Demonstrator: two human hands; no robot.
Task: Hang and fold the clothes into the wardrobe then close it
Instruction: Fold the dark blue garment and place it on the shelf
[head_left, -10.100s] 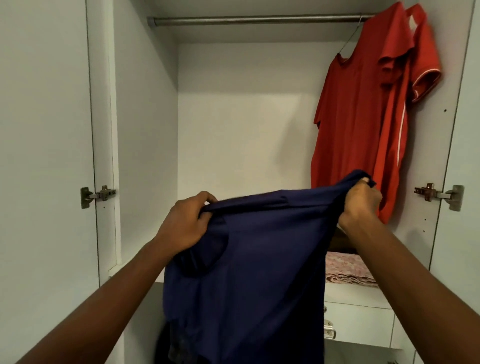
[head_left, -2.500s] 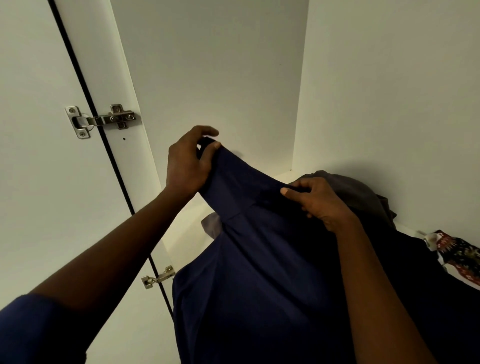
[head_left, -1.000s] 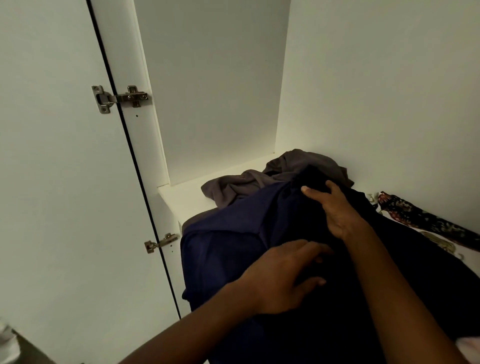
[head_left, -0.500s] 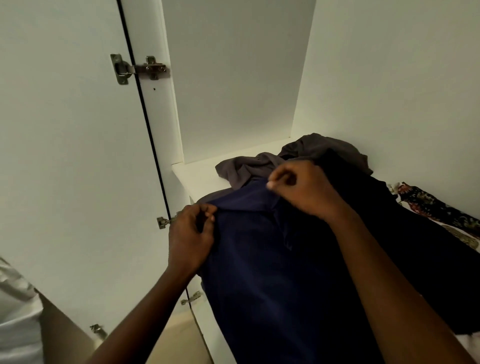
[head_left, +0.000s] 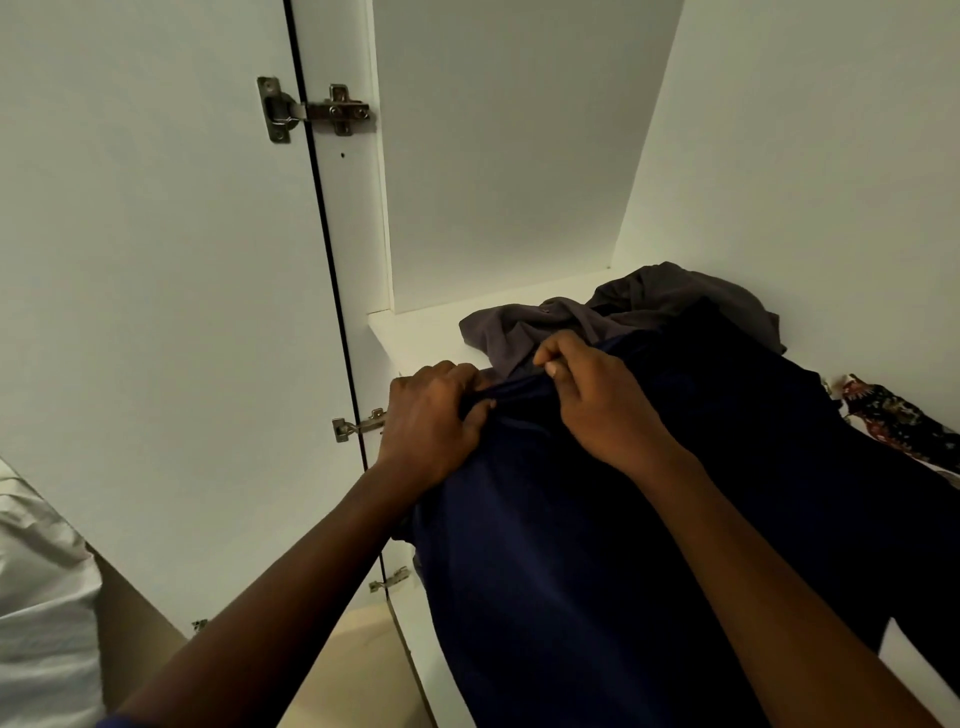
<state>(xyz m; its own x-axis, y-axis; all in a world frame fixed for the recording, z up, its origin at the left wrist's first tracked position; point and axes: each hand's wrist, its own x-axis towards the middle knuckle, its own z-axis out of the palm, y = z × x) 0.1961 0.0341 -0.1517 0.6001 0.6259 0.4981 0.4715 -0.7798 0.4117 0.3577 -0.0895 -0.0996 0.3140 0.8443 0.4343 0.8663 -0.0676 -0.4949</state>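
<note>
A navy blue garment (head_left: 582, 545) lies on the white wardrobe shelf (head_left: 415, 332) and hangs over its front edge. My left hand (head_left: 431, 421) grips the garment's top edge at its left corner, fingers curled round the cloth. My right hand (head_left: 592, 400) pinches the same edge a little further right and back. Behind my hands a crumpled grey garment (head_left: 623, 312) sits against the back of the shelf. The wardrobe's left door (head_left: 156, 286) stands open.
A dark floral cloth (head_left: 893, 421) lies at the shelf's right side. Metal hinges (head_left: 317, 111) join the open door to the side panel. White bedding (head_left: 36, 597) shows at the lower left, and pale floor beneath the shelf.
Both hands have drawn closer together along the navy garment's top edge. My left hand has risen to the shelf's front corner and now bunches the cloth.
</note>
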